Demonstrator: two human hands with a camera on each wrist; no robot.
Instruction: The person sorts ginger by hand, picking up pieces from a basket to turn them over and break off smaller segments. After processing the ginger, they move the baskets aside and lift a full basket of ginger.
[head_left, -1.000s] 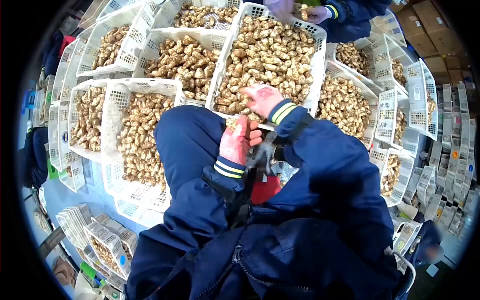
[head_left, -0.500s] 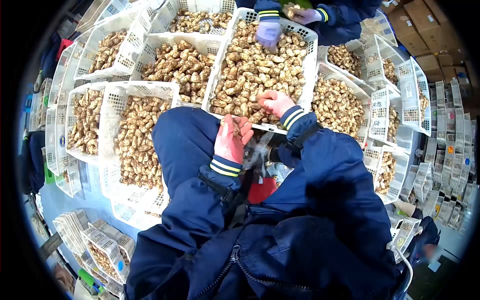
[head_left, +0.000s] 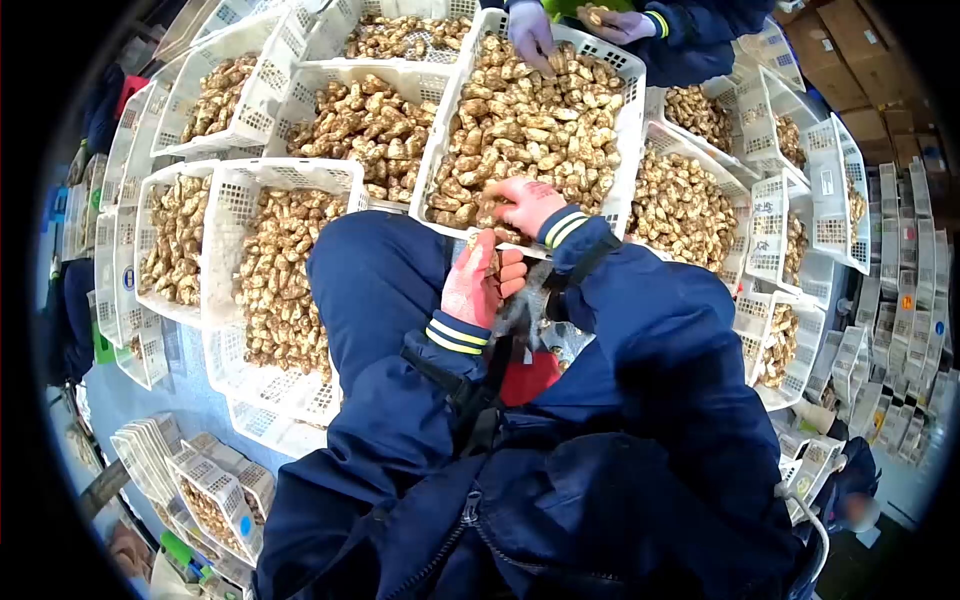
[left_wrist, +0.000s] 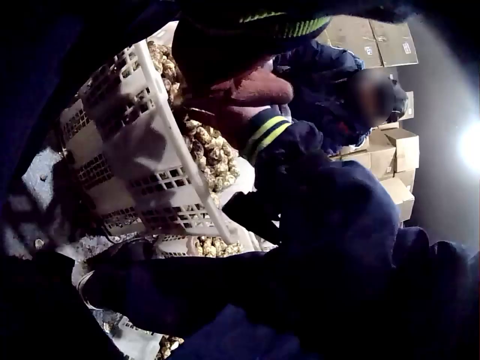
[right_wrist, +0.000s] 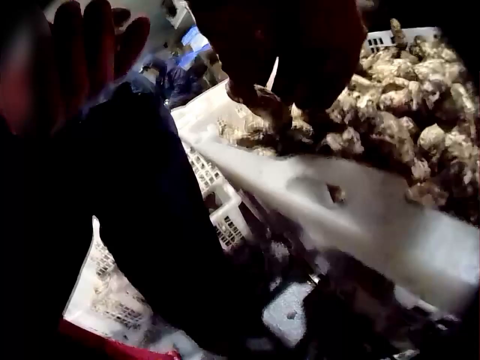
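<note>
A white slotted crate [head_left: 632, 150] full of knobbly brown-and-cream pieces, like tubers or mushrooms [head_left: 530, 130], stands right before my knees. My right hand [head_left: 530, 205], in a pink glove, reaches over its near edge with fingertips down among the pieces. In the right wrist view that hand [right_wrist: 300, 52] is dark, its fingertips pinching a knobbly piece [right_wrist: 266, 109] just above the rim. My left hand [head_left: 472, 285], also pink-gloved, is palm up with curled fingers just outside the near rim. It holds a knobbly piece, mostly hidden by the fingers.
Across the crate, another person's purple-gloved hand [head_left: 528, 35] reaches in while the other [head_left: 625, 25] holds a piece. Filled white crates stand on the left [head_left: 230, 240] and right [head_left: 745, 215]. Cardboard boxes [head_left: 850, 50] are stacked at far right.
My right hand has shifted slightly along the near edge of the crate, and the left hand's fingers have curled in more. The other person's hand has drawn back toward the far rim.
</note>
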